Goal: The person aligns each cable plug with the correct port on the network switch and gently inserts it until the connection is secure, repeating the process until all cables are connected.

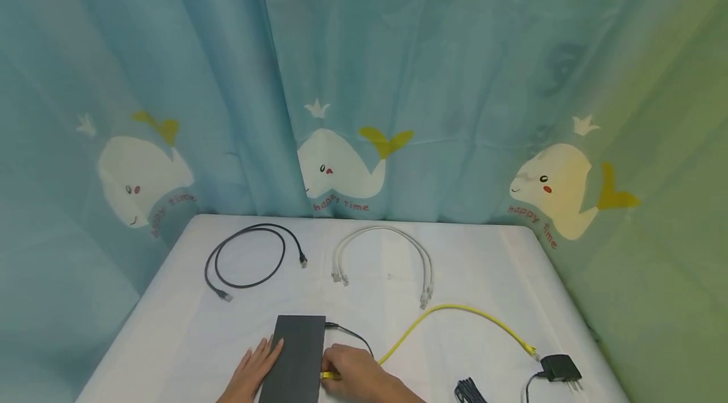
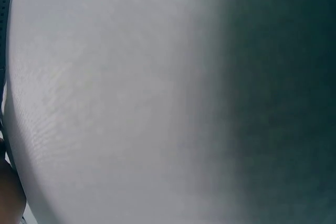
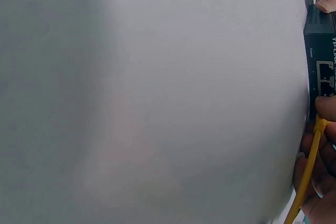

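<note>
A dark network switch (image 1: 296,355) lies on the white table, and its row of ports shows in the right wrist view. My left hand (image 1: 254,368) rests against its left side, fingers fairly straight, one fingertip over the top edge. On the opposite side my right hand (image 1: 361,378) pinches the yellow plug of a network cable (image 3: 308,169) at a port. The fingers cover the plug's tip, so how far it sits in cannot be told. Other sockets (image 3: 325,71) beside it are visible. A thin black power cord (image 1: 354,333) joins the switch's far right side.
Behind lie a coiled black network cable (image 1: 250,287) and two grey network cables (image 1: 418,245). The yellow cable's free plug (image 1: 533,352) lies near a black power adapter (image 1: 560,367). A bundled black cord (image 1: 469,390) sits at the front. A whale-print curtain (image 1: 443,74) surrounds the table.
</note>
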Demonstrator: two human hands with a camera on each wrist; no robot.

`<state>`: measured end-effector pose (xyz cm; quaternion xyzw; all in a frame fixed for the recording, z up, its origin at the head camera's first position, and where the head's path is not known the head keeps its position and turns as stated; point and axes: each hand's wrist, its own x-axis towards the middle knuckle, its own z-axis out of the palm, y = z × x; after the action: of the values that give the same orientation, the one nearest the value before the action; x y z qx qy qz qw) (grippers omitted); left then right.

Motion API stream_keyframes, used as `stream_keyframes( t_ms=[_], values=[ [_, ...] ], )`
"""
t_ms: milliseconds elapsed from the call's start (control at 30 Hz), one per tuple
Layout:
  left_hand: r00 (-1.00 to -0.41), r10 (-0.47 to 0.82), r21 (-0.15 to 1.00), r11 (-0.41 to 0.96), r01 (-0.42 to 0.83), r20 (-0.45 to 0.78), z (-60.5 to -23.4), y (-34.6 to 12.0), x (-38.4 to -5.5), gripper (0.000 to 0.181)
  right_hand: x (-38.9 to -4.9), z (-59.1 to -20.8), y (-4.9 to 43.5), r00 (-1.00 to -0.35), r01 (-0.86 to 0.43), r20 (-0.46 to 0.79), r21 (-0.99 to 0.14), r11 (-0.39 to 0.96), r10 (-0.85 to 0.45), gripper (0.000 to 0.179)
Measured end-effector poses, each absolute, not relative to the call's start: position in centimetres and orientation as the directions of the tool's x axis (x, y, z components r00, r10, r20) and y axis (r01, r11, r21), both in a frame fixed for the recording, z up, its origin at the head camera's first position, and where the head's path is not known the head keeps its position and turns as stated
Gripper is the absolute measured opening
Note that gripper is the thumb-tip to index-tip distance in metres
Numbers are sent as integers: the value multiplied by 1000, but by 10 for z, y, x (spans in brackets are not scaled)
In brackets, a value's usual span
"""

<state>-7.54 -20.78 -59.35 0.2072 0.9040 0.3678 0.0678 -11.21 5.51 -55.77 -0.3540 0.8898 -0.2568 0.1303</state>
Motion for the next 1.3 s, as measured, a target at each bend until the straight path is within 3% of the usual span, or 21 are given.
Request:
stream_keyframes(
  t_ms=[267,433,667,900,1300],
  values=[
    [-915,403,669,687,283,-26,-591,-206,-76,97,-115,-556,66,-666,-653,57,-527,544,-744,6],
    [-917,399,657,688,308,12,-592,-206,-75,98,-121,-551,76,-654,-669,101,-540,511,-750,7],
    [-912,400,614,697,369,93,-596,-207,-74,100,-135,-544,93,-715,-622,109,-550,557,-691,20],
    [-912,409,666,689,285,-32,-592,-206,-76,101,-146,-545,115,-774,-572,91,-524,631,-626,20],
    [-911,412,643,693,326,18,-593,-207,-76,103,-163,-551,150,-819,-569,192,-398,720,-541,19]
  ],
)
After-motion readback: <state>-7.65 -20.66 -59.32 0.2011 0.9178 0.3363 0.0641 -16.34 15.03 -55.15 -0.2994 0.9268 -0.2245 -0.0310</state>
